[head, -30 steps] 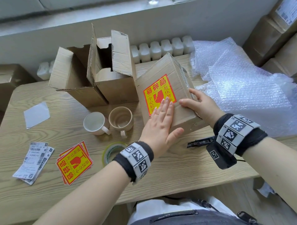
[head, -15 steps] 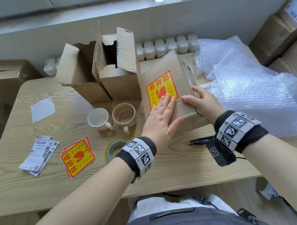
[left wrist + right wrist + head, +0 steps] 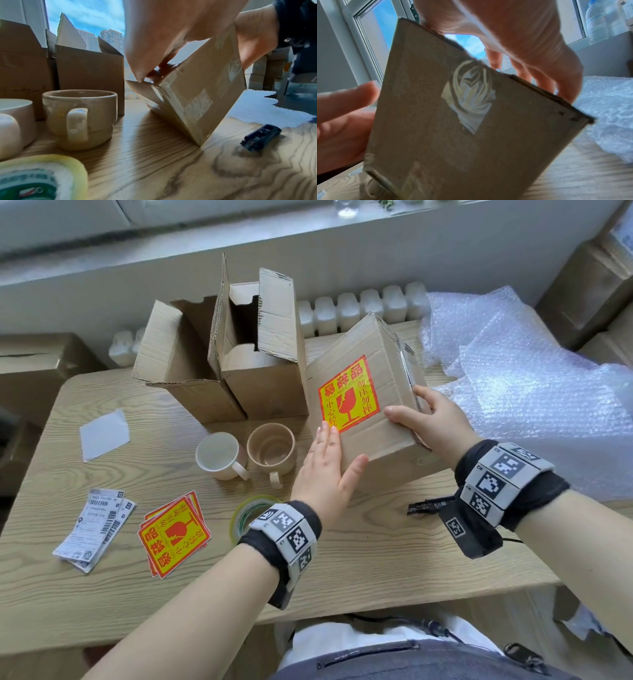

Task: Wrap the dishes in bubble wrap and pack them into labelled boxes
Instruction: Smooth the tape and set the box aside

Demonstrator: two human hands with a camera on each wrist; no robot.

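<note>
Surface (image 3: 376,563): pale wood-grain top set against a grey wall below a window sill. At far left, a brown carton (image 3: 30,368) stands off the surface. On the left part lie a white paper slip (image 3: 104,433), a stack of barcode labels (image 3: 94,534) and a stack of fragile stickers (image 3: 173,534). Behind these, two open boxes (image 3: 219,364) stand upright, flaps raised, touching each other. In front of them sit a white mug (image 3: 219,455) and a beige mug (image 3: 270,448), just beside one another, both unwrapped. A tape roll (image 3: 248,513) lies near the front.

The left hand (image 3: 323,474) lies flat, fingers straight and together, against the front face of the sealed box (image 3: 373,419). This box is tilted on its lower edge at centre right and carries a red-and-yellow fragile sticker (image 3: 349,393). The right hand (image 3: 431,422) grips its right edge, thumb on the front face, fingers curled over the side. A black cutter (image 3: 428,505) lies near the box. Bubble wrap (image 3: 534,392) is heaped on the right end. More cartons (image 3: 592,285) stand at far right. White radiator sections (image 3: 363,308) run along the wall.
</note>
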